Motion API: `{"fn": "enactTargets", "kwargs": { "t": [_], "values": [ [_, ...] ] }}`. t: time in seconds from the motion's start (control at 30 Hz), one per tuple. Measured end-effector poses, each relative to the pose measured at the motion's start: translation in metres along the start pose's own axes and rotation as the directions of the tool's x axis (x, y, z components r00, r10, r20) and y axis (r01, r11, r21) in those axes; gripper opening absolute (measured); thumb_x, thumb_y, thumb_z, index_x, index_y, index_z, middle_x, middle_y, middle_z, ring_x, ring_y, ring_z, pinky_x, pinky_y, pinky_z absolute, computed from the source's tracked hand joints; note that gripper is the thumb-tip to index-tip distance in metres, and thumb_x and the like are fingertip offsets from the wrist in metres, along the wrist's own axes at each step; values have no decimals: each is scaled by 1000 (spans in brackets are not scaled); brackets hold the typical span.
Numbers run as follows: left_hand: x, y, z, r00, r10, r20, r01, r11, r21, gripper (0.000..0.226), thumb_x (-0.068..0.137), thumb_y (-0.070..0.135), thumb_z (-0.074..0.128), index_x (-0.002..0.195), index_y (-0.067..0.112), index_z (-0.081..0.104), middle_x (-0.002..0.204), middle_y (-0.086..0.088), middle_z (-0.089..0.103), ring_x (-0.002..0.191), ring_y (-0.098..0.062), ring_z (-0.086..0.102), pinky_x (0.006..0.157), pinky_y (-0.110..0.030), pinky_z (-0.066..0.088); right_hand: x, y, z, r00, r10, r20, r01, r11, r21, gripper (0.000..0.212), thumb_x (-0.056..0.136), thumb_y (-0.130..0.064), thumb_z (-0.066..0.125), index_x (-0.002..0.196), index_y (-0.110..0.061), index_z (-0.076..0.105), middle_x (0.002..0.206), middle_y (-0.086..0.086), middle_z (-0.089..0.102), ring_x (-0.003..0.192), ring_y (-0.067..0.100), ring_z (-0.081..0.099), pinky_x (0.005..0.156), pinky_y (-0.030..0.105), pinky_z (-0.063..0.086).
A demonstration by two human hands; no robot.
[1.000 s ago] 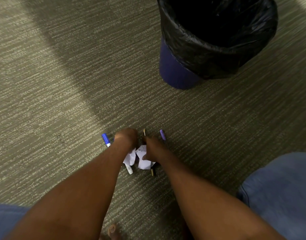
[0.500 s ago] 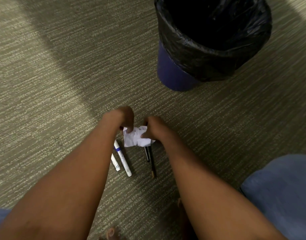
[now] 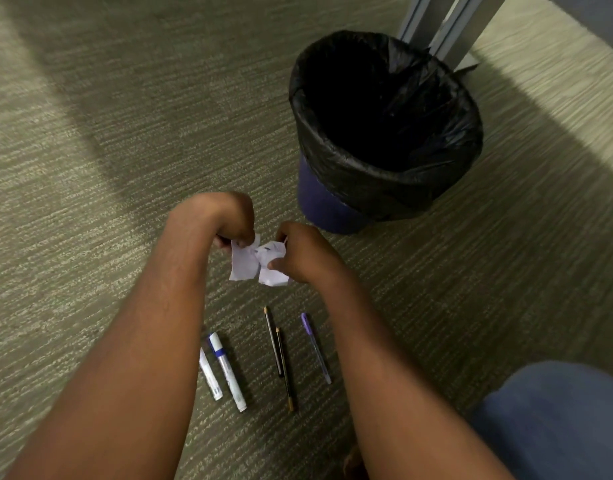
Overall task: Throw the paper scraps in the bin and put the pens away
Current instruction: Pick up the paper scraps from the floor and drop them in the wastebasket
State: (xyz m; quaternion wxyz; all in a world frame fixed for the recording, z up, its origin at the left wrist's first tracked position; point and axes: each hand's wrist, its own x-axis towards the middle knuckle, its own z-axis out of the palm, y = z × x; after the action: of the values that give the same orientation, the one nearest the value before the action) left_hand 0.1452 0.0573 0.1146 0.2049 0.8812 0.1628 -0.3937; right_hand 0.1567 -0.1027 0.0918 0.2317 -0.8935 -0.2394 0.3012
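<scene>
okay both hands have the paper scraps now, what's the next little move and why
Probably carry the paper scraps, pinched between the left hand and right hand, up and right over the open bin and drop them. The pens lie on the carpet and can wait.

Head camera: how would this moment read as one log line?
hands: left and right both hold paper scraps | bin: open, ahead | pens: five on carpet

Floor layout, referenced to the bin [image 3: 384, 133]

Paper scraps [image 3: 258, 259] are held between both hands, near-left of the bin. Nearer the person than the scraps, five pens lie on the carpet [image 3: 90, 168]: two markers [image 3: 222, 372] leftmost, two thin pens [image 3: 279, 355] centre, one pen [image 3: 315, 348] rightmost.
</scene>
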Motion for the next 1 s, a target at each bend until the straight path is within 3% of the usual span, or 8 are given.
{"fn": "enactTargets", "kwargs": {
  "t": [0.07, 0.2, 0.33, 0.5, 0.67, 0.77, 0.9, 1.0],
  "values": [
    [-16, 8, -16, 997, 35, -64, -33, 999, 23, 17, 84, 11, 56, 80, 1, 69, 71, -11, 70, 57, -20, 63, 59, -30, 53, -2, -6, -15, 999, -15, -48, 16, 1000, 24, 41, 78, -21, 76, 112, -8, 58, 116, 12, 64, 105, 26, 61, 74, 31, 48],
    [-49, 21, -42, 957, 101, -273, -80, 993, 88, 24, 86, 14, 55, 96, 0, 70, 94, -19, 72, 71, -26, 60, 64, -33, 48, -8, -20, -50, 987, -66, -145, 74, 996, 51, 28, 78, -21, 75, 97, -12, 56, 96, 9, 62, 85, 20, 56, 66, 25, 36],
    [-70, 28, -59, 864, 95, -495, -135, 990, -46, 22, 87, 17, 58, 102, 4, 68, 98, -16, 69, 88, -31, 63, 75, -41, 52, -18, -31, -80, 966, -104, -237, 131, 986, 101, 24, 80, -21, 72, 95, -11, 55, 88, 4, 56, 79, 17, 54, 65, 27, 39],
    [-76, 46, -67, 780, 100, -618, -251, 954, -163, 27, 84, 15, 62, 111, 10, 66, 109, -12, 68, 97, -28, 63, 77, -35, 51, -28, -31, -107, 926, -120, -357, 166, 981, 101, 24, 79, -21, 74, 93, -10, 57, 73, -8, 51, 62, 5, 51, 51, 23, 42],
    [-77, 65, -74, 702, 151, -696, -343, 928, -143, 26, 83, 14, 63, 109, 10, 67, 105, -12, 69, 86, -24, 62, 69, -32, 48, -30, -25, -126, 880, -117, -460, 178, 980, 92, 27, 78, -23, 77, 90, -16, 54, 71, -11, 48, 59, 0, 48, 49, 20, 38],
    [-77, 75, -77, 606, 170, -777, -406, 906, -118, 27, 84, 14, 62, 110, 9, 66, 106, -11, 68, 80, -18, 55, 67, -27, 41, -32, -21, -138, 835, -93, -542, 188, 975, 122, 25, 78, -23, 77, 90, -15, 56, 72, -11, 50, 61, -1, 49, 50, 16, 40],
    [-77, 89, -77, 456, 191, -869, -506, 859, -76, 18, 83, 12, 59, 99, 6, 67, 88, -8, 65, 68, -18, 56, 49, -19, 38, -34, -15, -148, 718, -39, -695, 204, 967, 156, 27, 76, -21, 78, 84, -18, 53, 67, -15, 47, 53, -6, 45, 45, 3, 35],
    [-70, 101, -73, 431, 164, -887, -519, 849, -95, 16, 82, 11, 62, 96, 4, 66, 85, -14, 68, 68, -23, 59, 57, -25, 43, -33, -10, -149, 640, 17, -768, 208, 959, 194, 28, 76, -16, 79, 84, -18, 52, 69, -16, 48, 57, -7, 46, 47, 0, 34]
  ]
}}
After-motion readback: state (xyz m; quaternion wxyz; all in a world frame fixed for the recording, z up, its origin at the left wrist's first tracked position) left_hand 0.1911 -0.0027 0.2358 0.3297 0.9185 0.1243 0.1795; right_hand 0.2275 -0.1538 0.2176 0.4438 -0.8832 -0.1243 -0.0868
